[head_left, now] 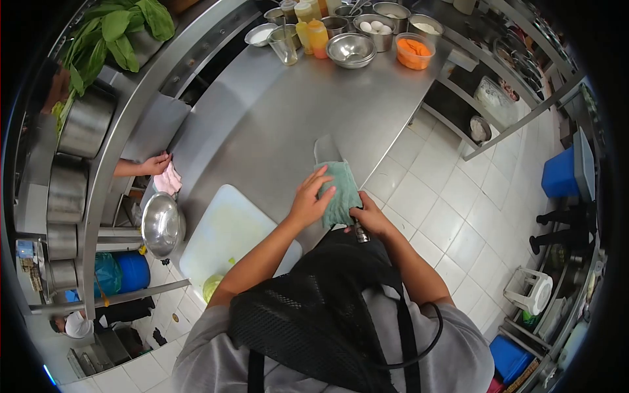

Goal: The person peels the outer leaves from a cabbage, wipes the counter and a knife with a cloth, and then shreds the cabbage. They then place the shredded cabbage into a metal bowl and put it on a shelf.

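Note:
A knife (325, 149) points away from me over the near right part of the steel table, its blade partly covered by a green cloth (341, 190). My right hand (372, 216) is closed around the knife's handle (360, 233), whose end shows below the fingers. On the left side of the cloth, my left hand (313, 198) holds it against the blade with bent fingers; its thumb is hard to make out. A white cutting board (226, 226) with small green bits lies left of my left forearm.
A steel bowl (162, 226) stands beyond the board's left edge. Another person's hand (156, 164) holds a pink cloth (168, 180). Bowls, sauce bottles (318, 38) and an orange-filled tub (414, 52) line the table's far end. Leafy greens (118, 33) and pots (88, 124) sit on the left shelf.

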Action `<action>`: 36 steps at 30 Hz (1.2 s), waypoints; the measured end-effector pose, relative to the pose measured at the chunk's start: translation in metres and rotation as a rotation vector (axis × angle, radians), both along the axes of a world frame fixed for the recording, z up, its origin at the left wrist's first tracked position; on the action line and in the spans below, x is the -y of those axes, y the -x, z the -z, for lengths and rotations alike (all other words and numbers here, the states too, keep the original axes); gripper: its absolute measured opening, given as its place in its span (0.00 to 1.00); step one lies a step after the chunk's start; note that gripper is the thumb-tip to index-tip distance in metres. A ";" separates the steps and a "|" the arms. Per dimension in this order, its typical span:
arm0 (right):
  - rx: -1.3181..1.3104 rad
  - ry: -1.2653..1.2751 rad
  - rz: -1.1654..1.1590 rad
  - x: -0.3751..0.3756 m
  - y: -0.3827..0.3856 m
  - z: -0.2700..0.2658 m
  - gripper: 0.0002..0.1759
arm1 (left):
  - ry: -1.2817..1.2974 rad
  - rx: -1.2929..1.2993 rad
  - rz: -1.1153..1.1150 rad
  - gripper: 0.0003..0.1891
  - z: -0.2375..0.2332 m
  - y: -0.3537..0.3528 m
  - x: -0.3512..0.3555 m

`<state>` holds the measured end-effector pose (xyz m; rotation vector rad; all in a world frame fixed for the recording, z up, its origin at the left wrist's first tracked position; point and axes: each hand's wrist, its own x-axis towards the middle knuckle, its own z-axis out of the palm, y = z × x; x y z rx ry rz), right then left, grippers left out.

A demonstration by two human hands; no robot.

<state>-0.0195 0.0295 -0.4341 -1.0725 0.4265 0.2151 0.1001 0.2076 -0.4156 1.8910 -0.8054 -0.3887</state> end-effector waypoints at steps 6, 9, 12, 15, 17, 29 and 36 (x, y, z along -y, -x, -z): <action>-0.068 0.154 -0.155 0.002 0.017 -0.002 0.34 | -0.477 0.517 0.013 0.34 0.023 0.032 0.038; -0.057 0.362 -0.239 -0.004 0.021 0.005 0.29 | -0.497 0.569 0.038 0.36 0.026 0.038 0.038; -0.062 0.348 -0.155 -0.006 0.023 0.009 0.21 | -0.469 0.573 0.026 0.36 0.023 0.035 0.042; -0.075 0.377 -0.157 -0.004 0.034 0.012 0.18 | -0.506 0.578 0.033 0.37 0.026 0.036 0.042; -0.089 0.375 -0.175 0.000 0.041 -0.002 0.14 | -0.536 0.579 0.036 0.37 0.028 0.032 0.044; -0.075 0.450 -0.274 0.023 0.116 0.009 0.15 | -0.618 0.490 0.078 0.37 0.019 0.021 0.052; -0.043 0.449 -0.242 0.020 0.174 0.005 0.17 | -0.611 0.539 0.071 0.37 0.025 0.016 0.056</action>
